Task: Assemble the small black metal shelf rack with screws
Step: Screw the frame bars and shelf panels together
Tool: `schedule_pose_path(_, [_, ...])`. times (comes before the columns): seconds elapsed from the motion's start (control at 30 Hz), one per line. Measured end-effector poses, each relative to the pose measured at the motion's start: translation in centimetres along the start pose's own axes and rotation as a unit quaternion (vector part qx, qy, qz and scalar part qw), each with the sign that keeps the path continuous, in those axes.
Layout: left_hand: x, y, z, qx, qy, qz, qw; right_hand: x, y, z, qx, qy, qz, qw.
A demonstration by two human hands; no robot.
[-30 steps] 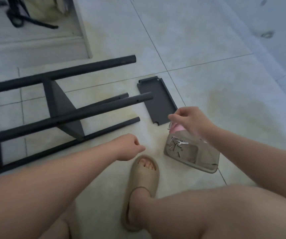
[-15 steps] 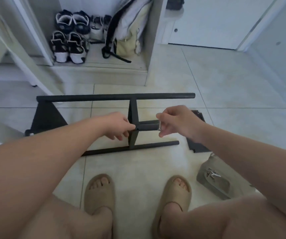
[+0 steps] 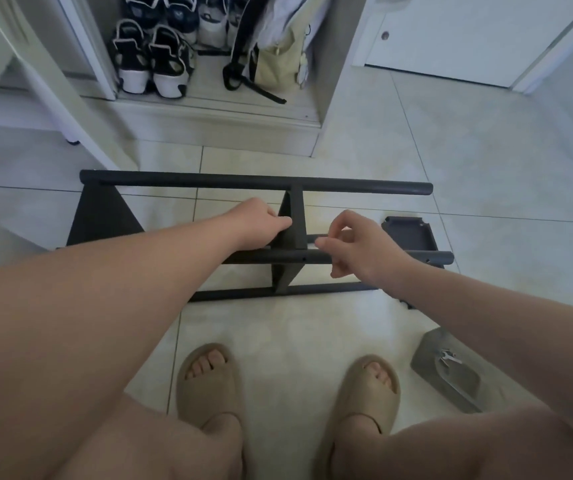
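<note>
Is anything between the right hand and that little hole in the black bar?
Nothing visible. The right hand is just right of the hole in the bar; the left hand grips the shelf panel left of it.

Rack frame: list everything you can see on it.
The rack frame lies on its side on the tile floor. It is matte black and metal-looking, with round tubes running left-right, joined by two flat panels, one at the left end and one mid-length. A small hole shows in the nearest raised tube. The left hand grips the middle panel; the right hand pinches just above that tube, contact unclear.
</note>
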State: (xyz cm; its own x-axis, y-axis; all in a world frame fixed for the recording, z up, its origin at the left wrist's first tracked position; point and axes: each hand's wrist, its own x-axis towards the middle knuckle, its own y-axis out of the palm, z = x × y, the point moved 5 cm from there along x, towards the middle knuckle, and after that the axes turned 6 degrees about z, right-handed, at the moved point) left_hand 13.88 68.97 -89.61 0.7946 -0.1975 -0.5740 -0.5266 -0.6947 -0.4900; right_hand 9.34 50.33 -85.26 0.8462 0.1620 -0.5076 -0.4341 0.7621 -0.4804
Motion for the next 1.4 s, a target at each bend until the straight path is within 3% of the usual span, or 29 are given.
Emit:
schedule_pose_path(0.17, [1.2,1.8,0.1,-0.004,-0.005,0.051,0.999,0.4,1.2,-0.5,0.031,-0.014,0.056,0.998])
schedule_pose_path(0.37, [1.4,2.6,0.2,-0.007,-0.011,0.095,0.995,0.6,1.7,-1.4,0.004,-0.014,0.066,0.998])
schedule_pose_path(0.63, [1.7,2.8,0.1,0.023,-0.003,0.088,0.996,0.3,1.6,-2.5,0.026,0.014,0.1,0.995])
schedule_pose_path(1.4, [1.4,3.1,-1.2,0.144,0.003,0.107,0.984,0.4,2.0,-2.4,-0.004,-0.036,0.078,0.996])
